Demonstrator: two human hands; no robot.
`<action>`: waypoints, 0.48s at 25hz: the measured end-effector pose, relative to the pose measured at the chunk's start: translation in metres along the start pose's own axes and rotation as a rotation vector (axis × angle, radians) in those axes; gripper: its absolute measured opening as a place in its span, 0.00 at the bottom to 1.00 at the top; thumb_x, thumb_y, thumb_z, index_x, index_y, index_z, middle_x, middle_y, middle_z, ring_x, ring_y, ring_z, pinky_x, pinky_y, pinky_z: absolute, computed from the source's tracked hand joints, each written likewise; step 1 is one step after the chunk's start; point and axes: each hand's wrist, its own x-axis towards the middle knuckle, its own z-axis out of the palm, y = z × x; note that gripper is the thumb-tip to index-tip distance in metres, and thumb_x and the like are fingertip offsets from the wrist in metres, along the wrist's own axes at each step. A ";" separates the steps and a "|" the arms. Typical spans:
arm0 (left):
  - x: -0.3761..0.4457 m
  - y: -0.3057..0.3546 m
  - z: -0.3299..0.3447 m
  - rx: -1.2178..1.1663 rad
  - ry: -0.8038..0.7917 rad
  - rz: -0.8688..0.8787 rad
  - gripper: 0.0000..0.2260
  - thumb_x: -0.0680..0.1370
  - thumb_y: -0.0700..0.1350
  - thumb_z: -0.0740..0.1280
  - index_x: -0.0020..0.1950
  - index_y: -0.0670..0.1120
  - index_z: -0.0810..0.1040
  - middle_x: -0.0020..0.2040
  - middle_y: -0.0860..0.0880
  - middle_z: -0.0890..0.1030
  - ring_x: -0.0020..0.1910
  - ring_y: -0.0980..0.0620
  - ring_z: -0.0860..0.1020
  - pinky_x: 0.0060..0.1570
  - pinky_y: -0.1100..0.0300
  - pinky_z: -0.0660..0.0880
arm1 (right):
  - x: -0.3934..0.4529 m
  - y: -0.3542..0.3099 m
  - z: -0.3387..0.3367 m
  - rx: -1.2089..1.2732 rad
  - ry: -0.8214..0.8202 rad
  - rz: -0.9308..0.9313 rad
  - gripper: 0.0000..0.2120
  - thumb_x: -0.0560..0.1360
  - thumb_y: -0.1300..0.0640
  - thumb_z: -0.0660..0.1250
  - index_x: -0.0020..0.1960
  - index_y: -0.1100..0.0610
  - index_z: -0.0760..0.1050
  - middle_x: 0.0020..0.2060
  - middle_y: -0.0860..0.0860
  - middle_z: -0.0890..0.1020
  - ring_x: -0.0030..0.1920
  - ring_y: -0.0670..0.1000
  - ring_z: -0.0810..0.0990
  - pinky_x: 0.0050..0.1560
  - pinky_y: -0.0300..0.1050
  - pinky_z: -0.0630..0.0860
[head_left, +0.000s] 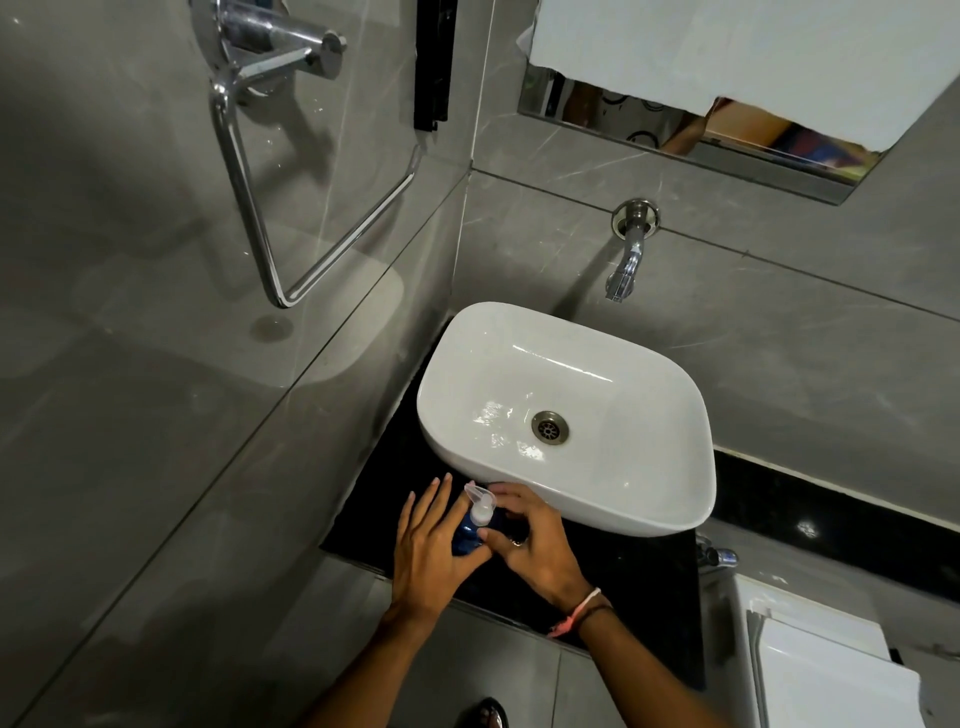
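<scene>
A blue soap bottle (464, 538) with a clear pump head (480, 501) stands on the black counter (639, 587), just in front of the white basin (670, 415). My left hand (428, 545) lies against the bottle's left side with its fingers straight, and its thumb reaches across the bottle's base. The pump's nozzle points up and left, beside those fingers. My right hand (535, 540) curls around the bottle from the right, its thumb at the pump's neck and its fingers bent over the top. Most of the bottle's body is hidden between the two hands.
A chrome tap (626, 254) juts from the grey tiled wall above the wet basin, whose drain (549, 427) is open. A chrome towel ring (260, 208) hangs on the left wall. A mirror (685, 135) is partly covered by white cloth. A white appliance (821, 670) stands at lower right.
</scene>
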 end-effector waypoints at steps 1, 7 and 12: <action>0.000 0.000 0.000 -0.007 0.002 0.000 0.33 0.65 0.56 0.78 0.68 0.47 0.77 0.70 0.43 0.76 0.71 0.44 0.72 0.70 0.39 0.67 | 0.001 0.002 0.001 0.005 0.035 0.005 0.15 0.68 0.60 0.82 0.53 0.56 0.84 0.53 0.49 0.86 0.56 0.44 0.84 0.60 0.46 0.82; 0.000 0.003 -0.002 -0.009 0.003 -0.011 0.35 0.66 0.56 0.78 0.71 0.48 0.74 0.70 0.43 0.76 0.72 0.44 0.71 0.71 0.40 0.67 | 0.002 -0.001 0.001 0.042 0.001 0.007 0.22 0.70 0.60 0.81 0.61 0.55 0.81 0.56 0.49 0.85 0.58 0.46 0.83 0.62 0.45 0.81; -0.001 0.003 -0.003 -0.018 0.004 -0.012 0.34 0.68 0.55 0.78 0.72 0.48 0.74 0.71 0.43 0.75 0.72 0.44 0.71 0.71 0.39 0.66 | 0.000 -0.003 0.003 0.097 0.026 0.038 0.23 0.66 0.58 0.84 0.58 0.57 0.81 0.54 0.51 0.86 0.56 0.46 0.84 0.60 0.43 0.81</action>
